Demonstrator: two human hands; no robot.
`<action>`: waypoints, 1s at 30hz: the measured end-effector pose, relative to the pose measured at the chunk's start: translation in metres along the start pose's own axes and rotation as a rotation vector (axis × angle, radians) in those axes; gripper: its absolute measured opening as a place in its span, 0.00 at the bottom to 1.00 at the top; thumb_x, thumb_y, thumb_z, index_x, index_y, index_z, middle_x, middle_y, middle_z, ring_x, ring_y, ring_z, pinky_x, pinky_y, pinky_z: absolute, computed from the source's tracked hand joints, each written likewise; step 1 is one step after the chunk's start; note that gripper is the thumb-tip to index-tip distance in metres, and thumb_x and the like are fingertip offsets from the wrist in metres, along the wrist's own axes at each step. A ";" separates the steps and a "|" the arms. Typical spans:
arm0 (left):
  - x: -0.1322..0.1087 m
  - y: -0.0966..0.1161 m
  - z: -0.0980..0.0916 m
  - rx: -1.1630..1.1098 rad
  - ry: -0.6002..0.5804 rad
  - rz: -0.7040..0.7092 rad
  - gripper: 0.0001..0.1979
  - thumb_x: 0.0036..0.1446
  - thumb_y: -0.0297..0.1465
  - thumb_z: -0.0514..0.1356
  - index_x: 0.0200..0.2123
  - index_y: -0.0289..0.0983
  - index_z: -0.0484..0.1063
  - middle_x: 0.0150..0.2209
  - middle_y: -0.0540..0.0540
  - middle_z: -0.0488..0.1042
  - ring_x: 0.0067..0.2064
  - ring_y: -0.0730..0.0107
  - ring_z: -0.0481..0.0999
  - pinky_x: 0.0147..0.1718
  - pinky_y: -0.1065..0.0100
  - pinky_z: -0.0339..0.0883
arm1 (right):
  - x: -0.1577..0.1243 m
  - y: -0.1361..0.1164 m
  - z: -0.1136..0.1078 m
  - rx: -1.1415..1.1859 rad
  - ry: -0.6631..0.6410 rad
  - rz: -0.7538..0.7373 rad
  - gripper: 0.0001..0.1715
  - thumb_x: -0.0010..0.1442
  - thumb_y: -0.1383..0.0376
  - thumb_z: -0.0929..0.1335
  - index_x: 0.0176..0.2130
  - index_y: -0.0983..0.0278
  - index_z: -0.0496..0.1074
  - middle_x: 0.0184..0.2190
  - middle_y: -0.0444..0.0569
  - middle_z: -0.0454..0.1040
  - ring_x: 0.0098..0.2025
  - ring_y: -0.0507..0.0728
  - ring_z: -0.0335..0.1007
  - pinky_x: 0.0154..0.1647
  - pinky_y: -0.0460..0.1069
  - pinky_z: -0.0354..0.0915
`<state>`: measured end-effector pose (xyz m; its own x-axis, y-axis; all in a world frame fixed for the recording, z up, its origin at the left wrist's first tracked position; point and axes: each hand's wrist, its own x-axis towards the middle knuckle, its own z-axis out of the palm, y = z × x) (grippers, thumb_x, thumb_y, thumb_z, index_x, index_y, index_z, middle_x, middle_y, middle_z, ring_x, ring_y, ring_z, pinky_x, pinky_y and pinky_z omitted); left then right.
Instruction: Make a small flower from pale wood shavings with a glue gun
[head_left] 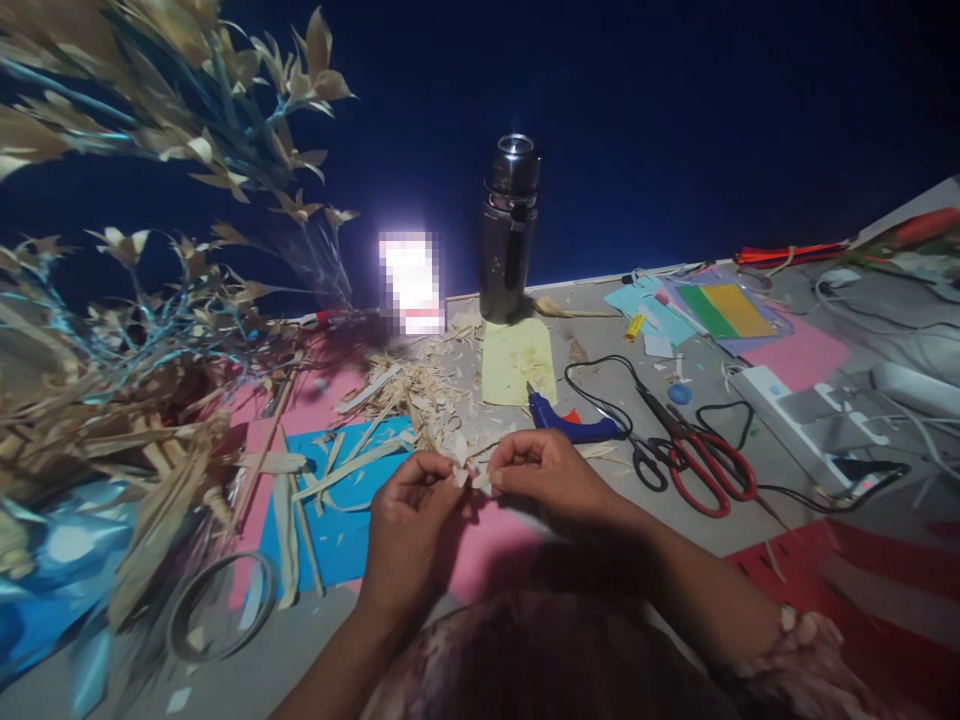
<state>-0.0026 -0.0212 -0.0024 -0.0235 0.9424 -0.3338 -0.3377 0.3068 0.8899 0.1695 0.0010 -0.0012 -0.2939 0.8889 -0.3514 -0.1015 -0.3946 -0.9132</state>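
Grey tabletop (240, 688), and it's crowded right across the frame! Upper centre, a dark metal flask (510, 250) stands upright at the far edge of a yellow sheet (510, 360), pale shavings (427, 385) heaped to the left. Right of centre, a blue glue gun (577, 428), nozzle over that sheet's lower right corner, then small black scissors (651, 466) and a bigger red-handled pair (694, 470), overlapping in view! Far right, a white power strip (787, 420); lower right, a red sheet (862, 570). Swing left: a pink sheet (255, 440), a blue sheet (349, 555) overlapping it, and, lower left, a grey ring (173, 620)
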 end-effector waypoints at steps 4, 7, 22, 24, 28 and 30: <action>0.002 -0.002 0.000 0.068 -0.048 0.001 0.09 0.51 0.29 0.71 0.27 0.36 0.73 0.21 0.50 0.77 0.23 0.73 0.74 0.27 0.73 0.68 | 0.003 0.005 -0.002 0.064 -0.017 0.001 0.04 0.48 0.68 0.74 0.28 0.67 0.77 0.23 0.44 0.76 0.24 0.49 0.66 0.27 0.44 0.59; 0.005 -0.004 0.002 -0.042 -0.035 -0.029 0.10 0.50 0.29 0.72 0.27 0.36 0.73 0.20 0.51 0.76 0.23 0.74 0.73 0.28 0.72 0.69 | 0.007 0.011 -0.006 0.108 -0.028 -0.018 0.07 0.51 0.65 0.74 0.32 0.67 0.78 0.24 0.45 0.77 0.20 0.47 0.61 0.21 0.43 0.52; 0.008 -0.023 0.004 -0.327 -0.007 -0.084 0.16 0.44 0.29 0.76 0.32 0.36 0.72 0.24 0.48 0.78 0.26 0.72 0.76 0.29 0.72 0.71 | 0.010 0.023 0.011 0.264 -0.064 -0.118 0.17 0.52 0.58 0.79 0.31 0.66 0.73 0.25 0.47 0.78 0.26 0.54 0.73 0.31 0.50 0.68; 0.008 -0.024 0.003 -0.362 -0.030 -0.130 0.16 0.45 0.27 0.76 0.32 0.36 0.72 0.26 0.48 0.79 0.27 0.72 0.76 0.28 0.71 0.71 | 0.010 0.024 0.010 0.271 -0.078 -0.128 0.16 0.53 0.59 0.78 0.31 0.66 0.73 0.24 0.47 0.77 0.25 0.55 0.73 0.30 0.51 0.69; 0.009 -0.024 0.002 -0.378 -0.056 -0.151 0.15 0.47 0.26 0.75 0.33 0.36 0.71 0.26 0.47 0.79 0.28 0.71 0.76 0.28 0.70 0.71 | 0.011 0.028 0.009 0.200 -0.040 -0.147 0.11 0.55 0.63 0.75 0.31 0.65 0.71 0.24 0.47 0.78 0.24 0.55 0.74 0.30 0.52 0.70; 0.009 -0.026 0.002 -0.368 -0.066 -0.147 0.14 0.48 0.27 0.74 0.32 0.36 0.71 0.26 0.47 0.79 0.27 0.70 0.76 0.28 0.70 0.71 | 0.011 0.029 0.009 0.159 -0.003 -0.150 0.09 0.55 0.64 0.74 0.30 0.65 0.71 0.24 0.47 0.78 0.24 0.56 0.75 0.29 0.52 0.70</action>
<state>0.0078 -0.0202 -0.0275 0.1068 0.9021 -0.4181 -0.6474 0.3823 0.6594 0.1548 -0.0029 -0.0293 -0.2670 0.9399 -0.2130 -0.2927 -0.2896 -0.9113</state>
